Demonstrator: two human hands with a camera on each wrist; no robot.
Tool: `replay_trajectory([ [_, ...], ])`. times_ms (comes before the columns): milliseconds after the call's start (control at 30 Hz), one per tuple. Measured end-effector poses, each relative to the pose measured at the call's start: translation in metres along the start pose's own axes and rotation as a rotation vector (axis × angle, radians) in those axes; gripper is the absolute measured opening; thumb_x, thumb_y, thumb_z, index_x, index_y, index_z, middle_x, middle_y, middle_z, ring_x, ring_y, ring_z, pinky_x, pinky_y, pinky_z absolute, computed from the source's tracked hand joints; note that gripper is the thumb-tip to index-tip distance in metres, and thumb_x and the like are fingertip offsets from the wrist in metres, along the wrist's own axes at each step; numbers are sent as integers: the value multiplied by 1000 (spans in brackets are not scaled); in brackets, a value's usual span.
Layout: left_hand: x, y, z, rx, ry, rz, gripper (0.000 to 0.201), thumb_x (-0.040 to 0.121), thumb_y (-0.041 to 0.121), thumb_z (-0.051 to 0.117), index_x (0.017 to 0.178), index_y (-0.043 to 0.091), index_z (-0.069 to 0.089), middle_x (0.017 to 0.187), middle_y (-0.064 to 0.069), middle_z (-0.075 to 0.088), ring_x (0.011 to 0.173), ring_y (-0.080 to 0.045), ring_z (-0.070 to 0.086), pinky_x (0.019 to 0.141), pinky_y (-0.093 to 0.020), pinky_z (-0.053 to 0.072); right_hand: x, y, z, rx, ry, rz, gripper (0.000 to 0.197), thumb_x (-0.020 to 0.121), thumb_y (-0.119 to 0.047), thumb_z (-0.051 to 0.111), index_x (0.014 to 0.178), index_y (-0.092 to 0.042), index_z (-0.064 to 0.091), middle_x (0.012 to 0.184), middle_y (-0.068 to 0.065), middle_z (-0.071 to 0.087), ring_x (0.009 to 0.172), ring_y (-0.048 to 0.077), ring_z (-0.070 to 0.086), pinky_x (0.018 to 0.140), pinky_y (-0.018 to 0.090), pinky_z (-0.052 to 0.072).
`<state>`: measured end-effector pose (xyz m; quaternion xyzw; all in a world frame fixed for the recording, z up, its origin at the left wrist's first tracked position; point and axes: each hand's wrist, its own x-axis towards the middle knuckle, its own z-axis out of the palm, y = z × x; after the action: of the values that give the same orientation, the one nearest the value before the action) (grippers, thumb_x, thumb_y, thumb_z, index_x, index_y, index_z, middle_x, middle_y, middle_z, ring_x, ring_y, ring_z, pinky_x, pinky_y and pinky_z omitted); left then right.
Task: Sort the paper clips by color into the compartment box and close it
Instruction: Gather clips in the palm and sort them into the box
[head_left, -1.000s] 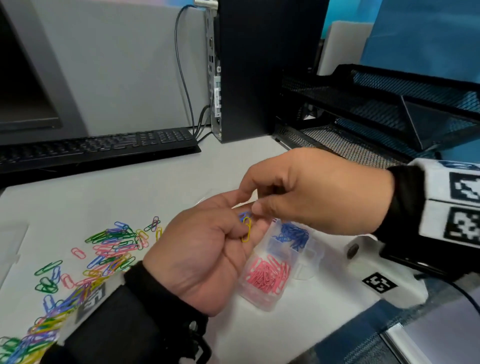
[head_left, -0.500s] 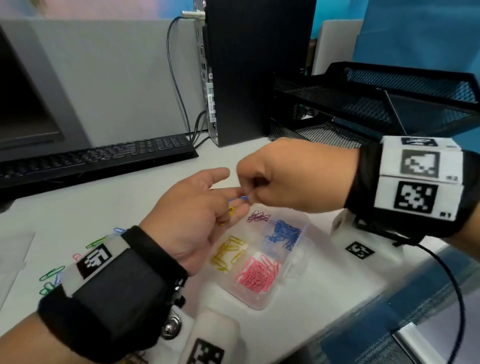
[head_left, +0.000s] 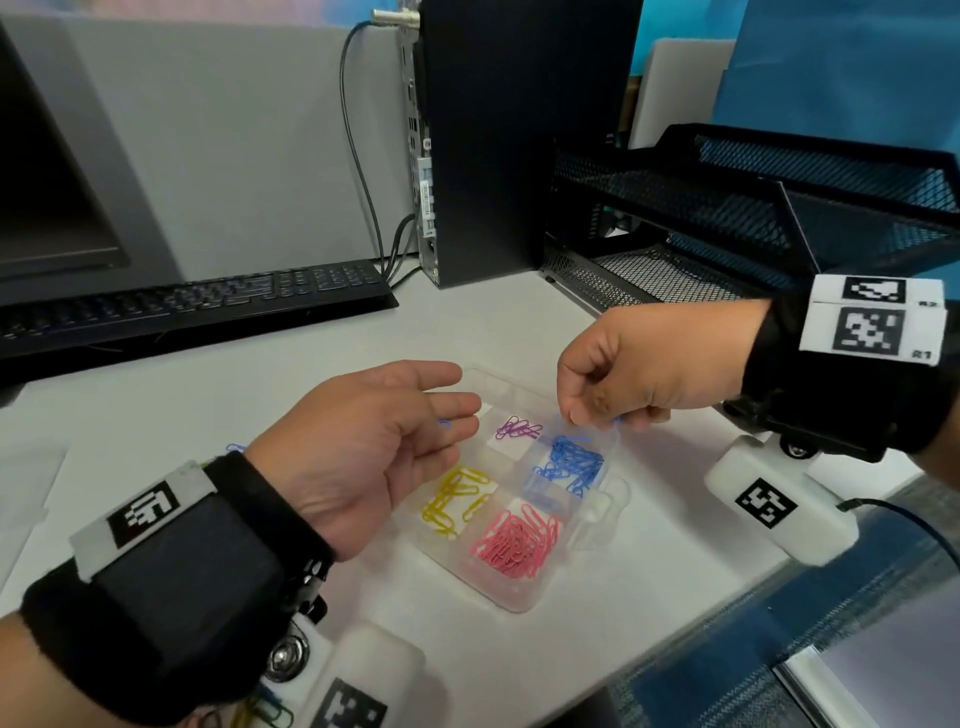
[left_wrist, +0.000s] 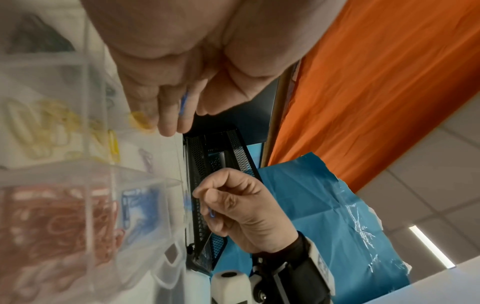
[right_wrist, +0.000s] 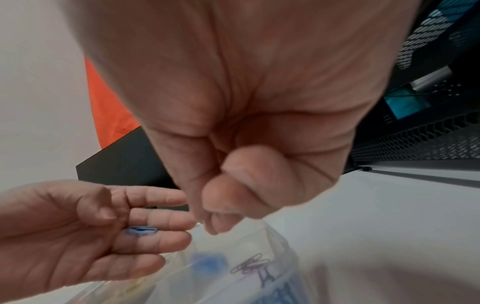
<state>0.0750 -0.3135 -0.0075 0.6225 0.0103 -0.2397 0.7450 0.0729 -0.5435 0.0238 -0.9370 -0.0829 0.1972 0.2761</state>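
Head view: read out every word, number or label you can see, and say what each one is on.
"R1": on the right wristband, beside its lower marker.
Upper tag on that band: perhaps "R2", too blurred to confirm.
Left wristband: coded marker pattern only, no readable text.
Tower sticker: too small to read.
Keyboard keys: blurred, unreadable.

surface: white desk (head_left: 218, 415) | on it: clear compartment box (head_left: 519, 597), lid open, centre | black keyboard (head_left: 197, 301) at back left | computer tower (head_left: 519, 140) behind | black mesh tray (head_left: 727, 218) at back right | loose paper clips (head_left: 270, 714) at near-left edge
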Motion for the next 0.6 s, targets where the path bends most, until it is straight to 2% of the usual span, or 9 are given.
replay_trajectory([
  [200,-7,5,1,-50,-53,-19,35,88,-5,43,115,6,63,105,-17,73,100,-27,70,96,-38,48,-1,1,0,95,40,-20,11,90,-2,61,86,-6,71,68,7,66,50,13,60,47,23,49],
  [400,-9,8,-2,-80,-81,-16,34,90,-2,39,116,3,61,105,-18,72,101,-28,70,98,-39,47,-1,0,2,124,75,-15,12,90,0,59,87,-5,70,71,11,69,52,16,62,48,24,50],
  [467,-11,9,-2,-56,-82,18,33,90,-3,41,115,3,62,104,-18,73,101,-28,70,98,-39,48,-3,1,3,102,72,-13,13,90,-2,60,87,-7,71,75,7,72,53,16,63,49,24,51],
  [533,-10,10,-5,32,-64,84,28,88,-4,47,109,1,65,100,-18,73,100,-28,70,96,-42,49,-6,-1,3,33,83,-7,14,90,-5,60,86,-13,72,71,-1,72,53,17,64,50,24,50],
  [600,-10,14,-8,336,-66,237,19,82,4,59,95,10,72,93,-13,74,90,-23,68,92,-45,51,-10,-2,2,-31,134,-1,14,89,-11,61,84,-19,72,67,0,70,54,23,66,52,24,50],
])
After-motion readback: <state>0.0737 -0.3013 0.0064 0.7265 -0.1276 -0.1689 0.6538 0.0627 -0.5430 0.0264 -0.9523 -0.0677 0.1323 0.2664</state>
